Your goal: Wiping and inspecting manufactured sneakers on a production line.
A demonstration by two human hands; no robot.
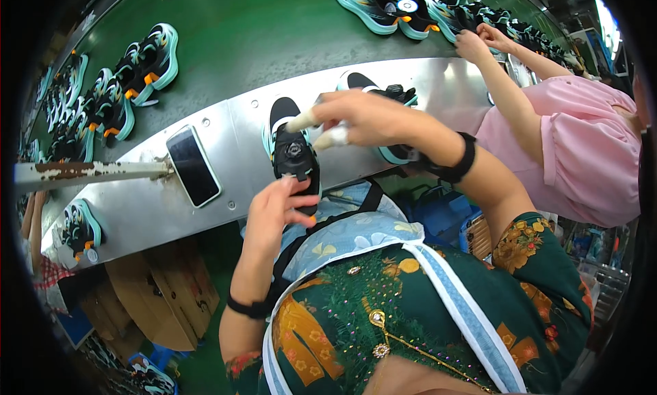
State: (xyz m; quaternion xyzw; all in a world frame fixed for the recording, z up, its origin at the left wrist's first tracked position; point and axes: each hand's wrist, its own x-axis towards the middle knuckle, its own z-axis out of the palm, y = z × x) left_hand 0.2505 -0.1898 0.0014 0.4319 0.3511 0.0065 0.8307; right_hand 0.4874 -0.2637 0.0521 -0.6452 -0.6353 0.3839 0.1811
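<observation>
A black sneaker with a pale mint sole lies on the metal ledge in front of me, toe pointing away. On its upper is a round black part. At the heel end, my left hand rests its fingers on the shoe, some of them stretched out; the thumb's hold is partly hidden. Over the toe half reaches my right hand, slightly blurred, with pale coverings on its fingertips. Its thumb and forefinger are apart. Partly behind my right hand and forearm is another black and mint shoe.
A phone lies left on the metal ledge, beside a rusty white bar. Shoe rows stand on the green surface. At right, a co-worker in pink handles shoes. Cardboard stands below left.
</observation>
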